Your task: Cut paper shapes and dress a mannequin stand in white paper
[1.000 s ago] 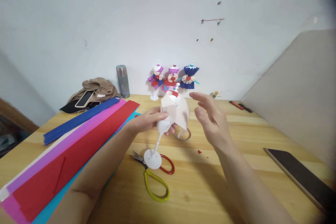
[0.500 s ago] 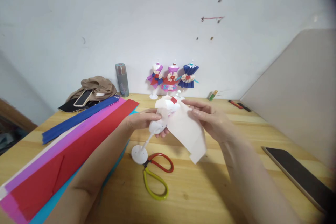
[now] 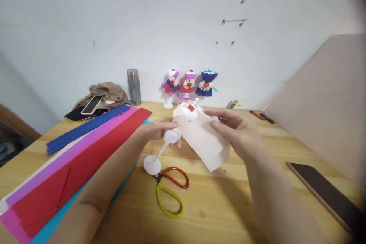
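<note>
My left hand [image 3: 161, 127] is closed around a small white mannequin on a stand [image 3: 172, 136], tilted with its round base toward me. Cream crepe paper [image 3: 204, 141] wraps part of its body, and a small red piece [image 3: 191, 108] shows near the top. My left thumb presses on the paper. My right hand [image 3: 233, 127] pinches the loose end of the same paper, which hangs down to the right of the mannequin. Scissors [image 3: 171, 192] with one red and one yellow handle lie below the base, their blades mostly hidden.
Strips of red [image 3: 85, 164], purple, blue and other paper lie at left. Three dressed mannequins [image 3: 188, 84] stand by the wall, near a thermos [image 3: 134, 87]. A phone [image 3: 92, 105] rests on a cap and brown cloth. A dark tablet-like device [image 3: 326, 194] lies at right.
The paper's loose end has shifted a little and now looks folded over at its lower right. My right hand has moved slightly right; the left still holds the mannequin.
</note>
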`<act>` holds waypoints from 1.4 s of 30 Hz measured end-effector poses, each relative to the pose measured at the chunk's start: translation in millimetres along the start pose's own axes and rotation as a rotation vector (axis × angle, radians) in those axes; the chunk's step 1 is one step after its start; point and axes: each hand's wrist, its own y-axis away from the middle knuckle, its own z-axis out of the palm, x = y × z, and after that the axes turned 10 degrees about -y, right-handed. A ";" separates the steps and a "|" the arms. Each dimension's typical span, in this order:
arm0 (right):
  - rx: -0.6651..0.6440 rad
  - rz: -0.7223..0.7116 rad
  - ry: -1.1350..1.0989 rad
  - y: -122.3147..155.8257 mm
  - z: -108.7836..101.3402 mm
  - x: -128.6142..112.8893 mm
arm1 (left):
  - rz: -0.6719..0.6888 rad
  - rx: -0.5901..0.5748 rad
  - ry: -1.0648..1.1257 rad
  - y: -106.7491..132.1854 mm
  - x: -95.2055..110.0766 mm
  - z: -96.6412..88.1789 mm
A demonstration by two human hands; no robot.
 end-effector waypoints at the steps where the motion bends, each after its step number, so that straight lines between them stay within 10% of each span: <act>1: -0.003 0.005 0.014 -0.2 -0.1 0.0 | 0.002 0.006 0.003 -0.1 -0.3 0.2; 19: -0.189 0.196 0.430 -1.0 -1.0 -3.4 | -0.006 -0.003 -0.054 2.0 -1.0 1.2; 24: -0.148 0.054 0.485 -2.3 -0.8 -8.7 | 0.001 -0.038 -0.097 0.8 1.9 -0.3; 42: -0.142 0.388 -0.055 6.1 12.2 -11.4 | 0.095 0.079 0.002 -8.4 -9.3 2.9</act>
